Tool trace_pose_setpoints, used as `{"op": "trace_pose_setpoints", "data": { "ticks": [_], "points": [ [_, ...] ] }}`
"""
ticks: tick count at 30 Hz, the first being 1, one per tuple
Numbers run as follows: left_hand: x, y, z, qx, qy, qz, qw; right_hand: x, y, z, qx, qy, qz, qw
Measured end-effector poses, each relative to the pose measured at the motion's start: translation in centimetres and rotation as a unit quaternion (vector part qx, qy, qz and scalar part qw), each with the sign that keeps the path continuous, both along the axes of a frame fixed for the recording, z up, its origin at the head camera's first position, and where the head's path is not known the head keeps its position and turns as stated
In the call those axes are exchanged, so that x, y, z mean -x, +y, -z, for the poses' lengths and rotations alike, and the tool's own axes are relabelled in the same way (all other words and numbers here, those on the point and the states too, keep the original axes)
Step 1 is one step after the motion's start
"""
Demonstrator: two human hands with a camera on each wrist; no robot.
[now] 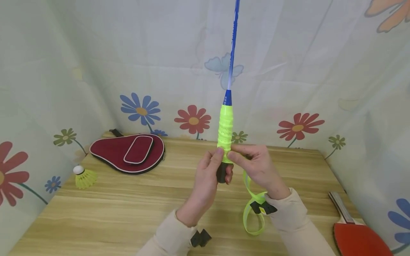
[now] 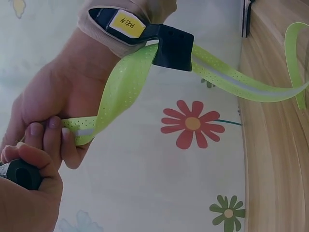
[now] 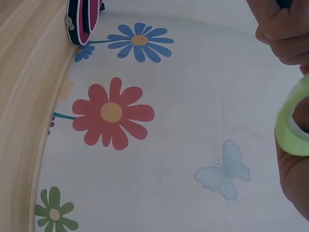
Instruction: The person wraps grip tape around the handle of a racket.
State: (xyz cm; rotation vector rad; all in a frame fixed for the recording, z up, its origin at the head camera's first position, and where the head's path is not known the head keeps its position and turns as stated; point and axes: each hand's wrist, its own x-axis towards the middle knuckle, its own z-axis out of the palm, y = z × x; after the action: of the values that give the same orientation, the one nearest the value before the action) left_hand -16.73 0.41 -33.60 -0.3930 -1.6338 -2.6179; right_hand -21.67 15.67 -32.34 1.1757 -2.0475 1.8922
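A badminton racket (image 1: 232, 53) stands nearly upright in the head view, its blue shaft running out of the top; its head is out of view. Neon-yellow overgrip tape (image 1: 225, 124) covers the upper handle, while the handle's butt (image 1: 221, 174) is black. My left hand (image 1: 205, 177) grips the lower handle, thumb against the wrapped part. Beside it, my right hand (image 1: 256, 163) pinches the tape close to the handle. From its fingers the loose tape (image 2: 120, 92) hangs in a twisted tail with a pale stripe. In the right wrist view the tape (image 3: 287, 128) curves at the right edge.
A dark red paddle case (image 1: 112, 153) lies at the table's back left, with a yellow shuttlecock (image 1: 84, 177) nearer the left edge. At front right is a red table tennis paddle (image 1: 360, 240). Flower-printed curtains (image 1: 173, 71) rise around the wooden table (image 1: 128, 213).
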Motion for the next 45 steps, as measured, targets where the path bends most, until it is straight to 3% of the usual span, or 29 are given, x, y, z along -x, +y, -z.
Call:
{"op": "trace_pose_setpoints", "data": {
  "ticks": [6, 12, 18, 22, 28, 31, 36, 40, 43, 45],
  "points": [
    [-0.3, -0.1, -0.3, -0.03, 0.038, 0.03, 0.9984, 0.5, -0.1, -0.2, 0.01, 0.002, -0.03, 0.9995],
    [-0.4, -0.2, -0.4, -0.057, 0.026, 0.067, 0.9958, 1.1, -0.3, 0.0, 0.014, -0.002, -0.075, 0.9971],
    [-0.5, -0.3, -0.3, -0.061, 0.022, 0.095, 0.9934, 1.0, -0.4, -0.1, 0.025, 0.022, -0.079, 0.9963],
    [-0.5, -0.5, -0.1, -0.064, 0.046, 0.12, 0.9897, 0.9, -0.5, -0.3, 0.024, 0.033, -0.082, 0.9958],
    [-0.6, -0.7, 0.0, -0.059, 0.083, 0.166, 0.9809, 1.0, -0.5, -0.2, 0.012, -0.007, -0.141, 0.9899],
    [-0.6, -0.8, 0.2, -0.05, 0.087, 0.171, 0.9801, 0.9, -0.4, -0.2, 0.0, -0.01, -0.145, 0.9893],
    [-0.3, -0.5, 0.2, -0.01, 0.073, 0.134, 0.9882, 0.4, -0.3, -0.3, 0.019, 0.01, -0.079, 0.9967],
    [-0.1, -0.2, -0.1, 0.026, 0.024, 0.051, 0.9981, 0.1, -0.5, -0.3, 0.033, 0.006, -0.005, 0.9994],
    [-0.2, -0.1, -0.4, 0.031, -0.013, -0.002, 0.9994, 0.0, -0.8, -0.2, 0.028, -0.004, 0.039, 0.9989],
    [-0.2, 0.0, -0.5, 0.025, -0.026, -0.021, 0.9991, 0.0, -1.1, 0.0, 0.016, -0.006, 0.057, 0.9983]
  ]
}}
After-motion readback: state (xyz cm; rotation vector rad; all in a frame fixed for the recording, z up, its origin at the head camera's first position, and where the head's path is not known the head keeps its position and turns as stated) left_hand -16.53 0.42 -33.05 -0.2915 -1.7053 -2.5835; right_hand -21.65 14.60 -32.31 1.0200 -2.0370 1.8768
